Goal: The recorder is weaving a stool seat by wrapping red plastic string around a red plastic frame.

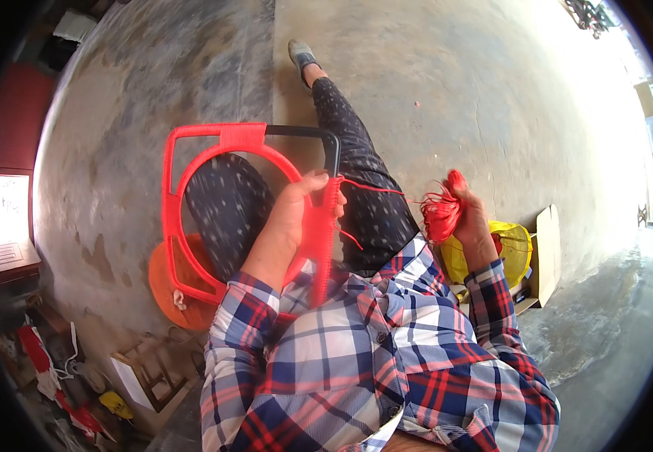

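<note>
A squarish frame (170,166) with a round ring inside it rests over my lap, mostly wrapped in bright red cord. At its far right corner a stretch of black bar (296,131) shows bare. My left hand (294,207) is closed around the wrapped right side, just below the bare bar. Out to the right, my right hand (471,213) grips a looped bundle of red cord (441,214). One strand of cord (375,188) runs from the frame to that bundle, and a short loose end hangs beside my left fingers.
An orange round seat (164,290) stands under the frame at left. Beside my right forearm sit a yellow bag (518,248) and an open cardboard box (549,252). Lower left, a wooden stool (149,377) lies near assorted clutter. My outstretched leg reaches across the concrete floor (417,75).
</note>
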`<state>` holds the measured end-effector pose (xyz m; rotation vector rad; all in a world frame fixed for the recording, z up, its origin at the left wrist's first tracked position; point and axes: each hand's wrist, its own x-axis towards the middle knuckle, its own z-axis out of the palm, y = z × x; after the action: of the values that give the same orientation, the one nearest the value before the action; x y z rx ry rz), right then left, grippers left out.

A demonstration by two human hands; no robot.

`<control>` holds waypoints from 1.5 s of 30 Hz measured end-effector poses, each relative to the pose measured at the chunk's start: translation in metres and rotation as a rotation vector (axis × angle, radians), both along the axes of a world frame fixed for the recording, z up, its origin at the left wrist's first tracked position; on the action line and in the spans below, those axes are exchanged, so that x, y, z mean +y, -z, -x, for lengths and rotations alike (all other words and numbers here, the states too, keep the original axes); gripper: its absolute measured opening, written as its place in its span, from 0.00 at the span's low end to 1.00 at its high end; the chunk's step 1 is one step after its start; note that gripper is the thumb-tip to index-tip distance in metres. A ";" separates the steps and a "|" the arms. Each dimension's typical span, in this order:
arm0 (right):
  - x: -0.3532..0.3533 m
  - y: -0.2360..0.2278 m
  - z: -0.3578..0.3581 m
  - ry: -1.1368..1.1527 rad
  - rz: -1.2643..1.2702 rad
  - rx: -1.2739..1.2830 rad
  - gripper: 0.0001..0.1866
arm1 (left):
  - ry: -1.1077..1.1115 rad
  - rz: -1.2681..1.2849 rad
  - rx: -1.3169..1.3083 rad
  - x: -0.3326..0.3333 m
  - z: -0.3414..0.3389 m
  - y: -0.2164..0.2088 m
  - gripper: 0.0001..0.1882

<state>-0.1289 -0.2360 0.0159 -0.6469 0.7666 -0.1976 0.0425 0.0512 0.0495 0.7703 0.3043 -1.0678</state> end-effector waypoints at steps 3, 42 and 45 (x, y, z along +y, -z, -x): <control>0.033 -0.034 -0.038 -0.352 -0.050 -0.241 0.18 | 0.014 0.025 0.004 -0.004 0.003 0.003 0.10; 0.097 -0.057 -0.157 -0.301 1.965 -0.425 0.19 | -0.344 0.021 -0.384 -0.008 0.013 0.020 0.26; 0.076 -0.046 -0.130 -0.141 1.609 -0.273 0.24 | -0.201 0.109 -0.159 -0.004 0.012 0.018 0.29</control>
<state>0.0006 -0.1600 0.0621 -2.1240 0.1427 -0.7767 0.0309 0.0469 0.0316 0.7069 0.1822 -0.8215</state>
